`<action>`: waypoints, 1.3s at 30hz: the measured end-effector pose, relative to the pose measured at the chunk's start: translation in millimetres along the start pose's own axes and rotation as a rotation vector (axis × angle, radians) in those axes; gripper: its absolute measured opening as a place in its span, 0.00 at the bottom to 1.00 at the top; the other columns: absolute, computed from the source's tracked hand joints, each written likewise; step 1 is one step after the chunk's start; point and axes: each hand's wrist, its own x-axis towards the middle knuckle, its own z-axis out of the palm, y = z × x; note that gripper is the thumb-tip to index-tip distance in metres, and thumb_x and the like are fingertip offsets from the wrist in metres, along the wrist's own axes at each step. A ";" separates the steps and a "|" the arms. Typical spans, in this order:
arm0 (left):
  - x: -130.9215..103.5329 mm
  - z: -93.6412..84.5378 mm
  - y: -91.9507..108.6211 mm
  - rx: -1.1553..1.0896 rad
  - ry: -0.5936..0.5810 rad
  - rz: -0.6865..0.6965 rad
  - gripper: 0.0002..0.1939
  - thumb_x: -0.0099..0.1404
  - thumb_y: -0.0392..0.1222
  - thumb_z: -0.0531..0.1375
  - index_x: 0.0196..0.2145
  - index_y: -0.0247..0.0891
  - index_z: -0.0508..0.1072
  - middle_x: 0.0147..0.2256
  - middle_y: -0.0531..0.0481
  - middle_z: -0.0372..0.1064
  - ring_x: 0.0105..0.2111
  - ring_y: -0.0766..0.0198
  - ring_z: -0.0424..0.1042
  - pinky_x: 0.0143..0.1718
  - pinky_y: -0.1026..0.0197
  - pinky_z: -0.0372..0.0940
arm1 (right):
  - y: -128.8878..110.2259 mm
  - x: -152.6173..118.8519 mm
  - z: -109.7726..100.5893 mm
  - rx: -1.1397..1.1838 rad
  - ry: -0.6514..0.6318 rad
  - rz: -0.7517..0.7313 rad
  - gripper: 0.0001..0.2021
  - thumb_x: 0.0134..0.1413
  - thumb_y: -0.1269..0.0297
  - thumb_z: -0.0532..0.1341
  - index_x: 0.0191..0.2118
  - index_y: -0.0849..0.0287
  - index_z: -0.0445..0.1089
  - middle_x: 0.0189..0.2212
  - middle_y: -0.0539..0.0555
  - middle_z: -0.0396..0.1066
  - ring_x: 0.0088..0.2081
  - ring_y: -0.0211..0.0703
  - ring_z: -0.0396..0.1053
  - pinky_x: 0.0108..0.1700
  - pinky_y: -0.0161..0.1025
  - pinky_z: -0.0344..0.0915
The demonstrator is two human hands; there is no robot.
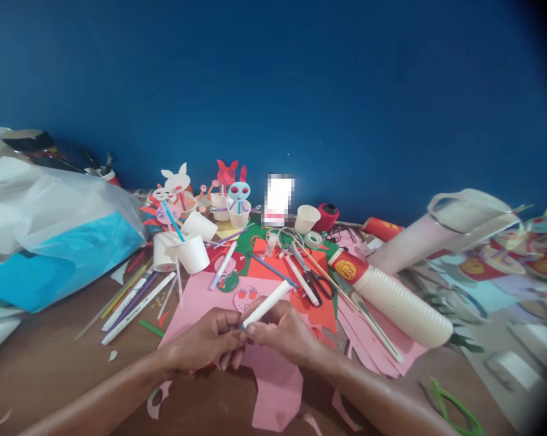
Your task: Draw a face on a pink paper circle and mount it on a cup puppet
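A white marker (267, 304) slants up to the right above the pink paper (278, 393). My right hand (287, 330) is closed round its barrel, thumb lying along the near side. My left hand (216, 339) pinches the marker's lower left end, where a dark bluish tip or cap shows between the fingers; which it is I cannot make out. Just beyond the hands lies a pink paper face (246, 298) with red eyes and drawn lashes. Part of the pink sheet is hidden under my hands.
Several markers (137, 309) lie at left beside white paper cups (194, 254). Scissors (316, 278) rest on orange paper. A stack of cups (398, 303) lies at right, near a white jug (419, 236). Green-handled scissors (455, 406) are front right. Paper animals (239, 191) stand along the back.
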 end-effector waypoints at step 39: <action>1.8 -42.5 -8.6 1.142 0.235 0.619 0.26 0.62 0.27 0.52 0.56 0.45 0.65 0.56 0.46 0.65 0.57 0.51 0.56 0.56 0.45 0.57 | 27.1 12.3 -10.2 -0.329 0.375 -0.064 0.07 0.53 0.67 0.59 0.26 0.58 0.63 0.20 0.47 0.66 0.23 0.36 0.63 0.26 0.34 0.59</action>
